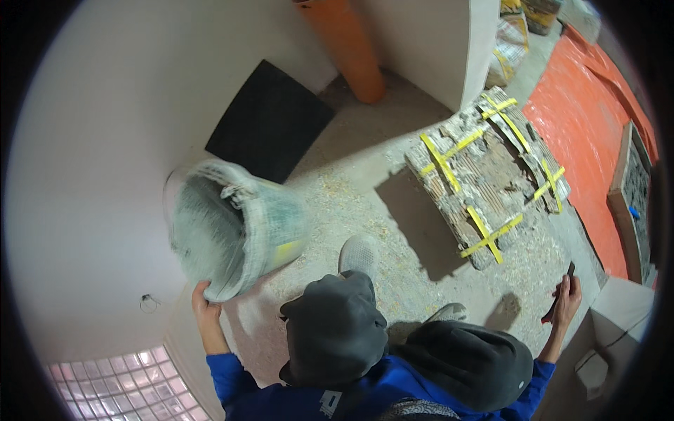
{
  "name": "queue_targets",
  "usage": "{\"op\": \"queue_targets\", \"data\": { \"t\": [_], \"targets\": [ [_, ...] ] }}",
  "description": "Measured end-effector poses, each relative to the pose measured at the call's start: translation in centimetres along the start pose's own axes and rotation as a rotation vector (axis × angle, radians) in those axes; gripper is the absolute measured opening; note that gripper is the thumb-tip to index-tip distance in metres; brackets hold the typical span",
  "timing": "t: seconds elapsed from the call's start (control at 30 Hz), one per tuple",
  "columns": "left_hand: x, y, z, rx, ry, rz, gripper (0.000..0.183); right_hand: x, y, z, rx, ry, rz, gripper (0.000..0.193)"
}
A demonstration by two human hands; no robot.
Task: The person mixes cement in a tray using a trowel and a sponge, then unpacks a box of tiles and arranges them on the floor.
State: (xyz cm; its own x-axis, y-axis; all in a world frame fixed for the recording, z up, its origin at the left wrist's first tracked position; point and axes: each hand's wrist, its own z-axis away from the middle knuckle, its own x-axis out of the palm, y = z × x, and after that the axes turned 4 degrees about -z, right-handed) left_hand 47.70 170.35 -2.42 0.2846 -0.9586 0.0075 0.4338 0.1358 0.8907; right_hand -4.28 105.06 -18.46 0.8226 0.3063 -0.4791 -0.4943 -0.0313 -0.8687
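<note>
My left hand grips the rim of a large bucket smeared with grey-white residue. The bucket is tipped on its side, its mouth turned toward the left wall, and is slightly blurred. I cannot tell whether it touches the floor. A wire handle curves at its far left side. Out to the right, my right hand is closed around a narrow dark hand tool with a bit of red at its lower end; its exact kind is unclear. Ahead of that hand is a rough block of rubble-like masonry with yellow tape strips.
A black panel and an orange pipe lean by the far wall. Orange sheeting lies at the right, with a wooden-edged tray on it. Sacks stand behind the wall's end. Debris is scattered over the floor.
</note>
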Motion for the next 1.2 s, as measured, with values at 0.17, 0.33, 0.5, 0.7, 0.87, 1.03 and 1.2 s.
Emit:
{"op": "queue_targets", "data": {
  "t": [0.17,0.33,0.5,0.7,0.87,1.03,1.2],
  "targets": [
    [-11.4,-1.7,-4.3,0.001,0.341,0.197,0.051,-0.8,0.1,-1.4,0.097,-0.011,0.012,0.026],
    [-15.2,-1.8,-10.9,0.092,0.227,-0.62,0.065,0.0,2.1,0.9,0.279,-0.025,-0.104,0.021],
    [-7.5,-2.6,-11.0,-0.173,0.259,0.286,0.057,2.5,4.9,8.1,0.434,-0.032,-0.062,0.025],
    [16.9,-7.6,-4.7,0.196,-0.343,-0.897,0.049,7.0,5.5,15.9,0.364,-0.088,0.253,0.025],
    [37.6,-8.6,3.9,0.895,-1.144,-1.109,0.042,9.5,5.3,20.0,0.408,-0.093,0.264,0.023],
    [49.2,-12.8,12.2,1.525,-1.611,-1.323,0.041,10.0,5.8,23.3,0.491,-0.098,0.345,0.025],
    [54.1,-17.2,14.6,1.852,-1.632,-1.501,0.046,9.4,4.7,26.5,0.658,-0.013,0.332,0.031]
  ]
}}
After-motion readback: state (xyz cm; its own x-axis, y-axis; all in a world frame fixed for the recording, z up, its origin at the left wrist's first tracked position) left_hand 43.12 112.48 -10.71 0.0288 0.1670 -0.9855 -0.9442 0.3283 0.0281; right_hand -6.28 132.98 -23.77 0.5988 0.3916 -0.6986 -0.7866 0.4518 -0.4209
